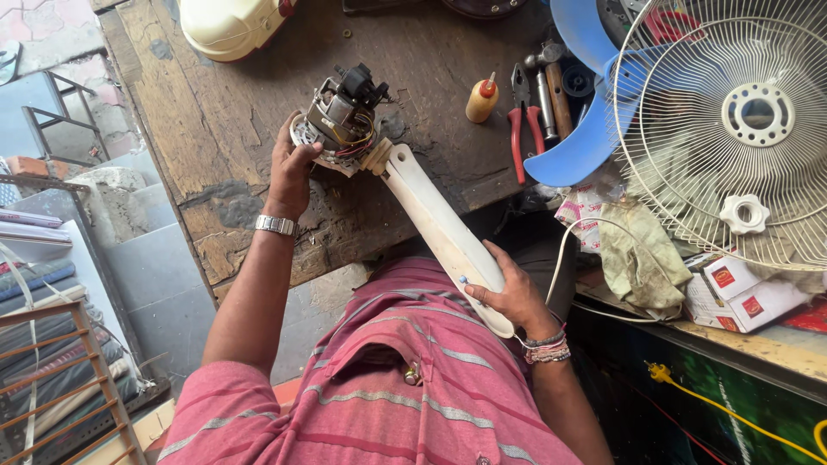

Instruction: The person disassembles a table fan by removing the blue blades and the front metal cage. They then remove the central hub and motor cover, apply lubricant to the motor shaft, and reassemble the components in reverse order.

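Head view looks down on a bare fan motor of grey metal with a copper winding and red, yellow and black wires (338, 120), joined at a swivel neck to a long cream plastic stand arm (439, 226). This assembly lies slanting from the worn, stained wooden workbench (215, 129) back toward the person's lap, the motor end resting on the bench top and the arm's lower end hanging past the bench edge. The left hand (289, 168) is clasped round the motor's near side, fingers curled under its round end plate; the right hand (514, 293) is wrapped round the lower end of the arm. As I judge it, the chief risk is the exposed wiring: the loose coloured leads sit close to the left fingers and could be snagged or pulled from their joints if the motor is twisted. The neck joint could also flex or let go, since the two hands hold opposite ends and only the motor end is supported. A white cable (560, 258) trails near the right wrist and could catch. Further off on the bench lie red-handled pliers (522, 129), a small yellow squeeze bottle with a red tip (481, 99), blue plastic fan blades (586, 103) and a white wire fan guard (741, 129).
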